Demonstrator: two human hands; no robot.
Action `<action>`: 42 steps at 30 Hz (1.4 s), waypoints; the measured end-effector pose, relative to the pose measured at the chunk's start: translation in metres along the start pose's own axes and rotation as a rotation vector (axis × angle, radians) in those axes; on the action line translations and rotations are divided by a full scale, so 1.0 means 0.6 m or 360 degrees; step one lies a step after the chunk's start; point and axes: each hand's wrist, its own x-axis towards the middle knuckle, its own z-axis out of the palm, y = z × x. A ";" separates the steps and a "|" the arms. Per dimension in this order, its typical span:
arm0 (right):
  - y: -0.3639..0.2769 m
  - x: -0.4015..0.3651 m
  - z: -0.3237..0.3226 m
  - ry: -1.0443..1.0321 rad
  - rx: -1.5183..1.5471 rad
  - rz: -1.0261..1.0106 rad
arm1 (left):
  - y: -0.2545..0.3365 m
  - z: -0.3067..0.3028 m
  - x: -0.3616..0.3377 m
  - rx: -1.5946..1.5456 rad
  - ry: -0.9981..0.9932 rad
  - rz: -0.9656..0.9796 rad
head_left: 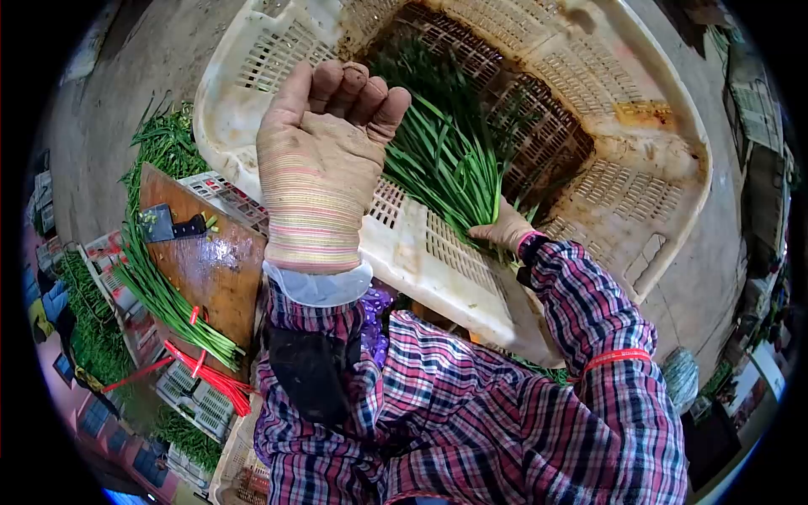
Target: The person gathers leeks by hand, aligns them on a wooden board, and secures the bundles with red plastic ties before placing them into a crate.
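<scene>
My right hand (pixel 503 229), in a dirty glove, grips the base of a bunch of long green chives (pixel 442 147). The bunch fans out up and left into a big white plastic crate (pixel 640 194) with a slotted, soil-stained bottom. My left hand (pixel 324 160), in a striped knit glove, is raised in front of the crate's near rim. Its fingers are curled into a fist and nothing shows in it. Both sleeves are plaid, and a red band circles the right one.
At left a wet wooden cutting board (pixel 215 265) carries a cleaver (pixel 168 225) and a tied chive bundle (pixel 168 307). Red ties (pixel 210 377) lie at its lower edge. More chives (pixel 164 143) and small slotted crates (pixel 198 404) lie around on the concrete floor.
</scene>
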 end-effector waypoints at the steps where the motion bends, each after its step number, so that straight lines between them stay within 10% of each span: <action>1: 0.011 0.006 0.006 -0.0004 0.0001 -0.0011 | 0.001 0.000 0.002 -0.0002 -0.0003 0.0009; 13: 0.002 0.000 0.011 0.0221 -0.0137 0.0091 | -0.007 -0.009 0.014 0.0055 0.0152 0.0049; 24: 0.056 0.054 -0.096 -0.0562 0.0614 0.0252 | -0.041 -0.030 0.015 0.0168 0.0347 -0.0055; 42: 0.056 0.025 0.005 -0.0123 0.0089 0.0007 | -0.078 -0.020 0.000 0.0494 0.0476 -0.0105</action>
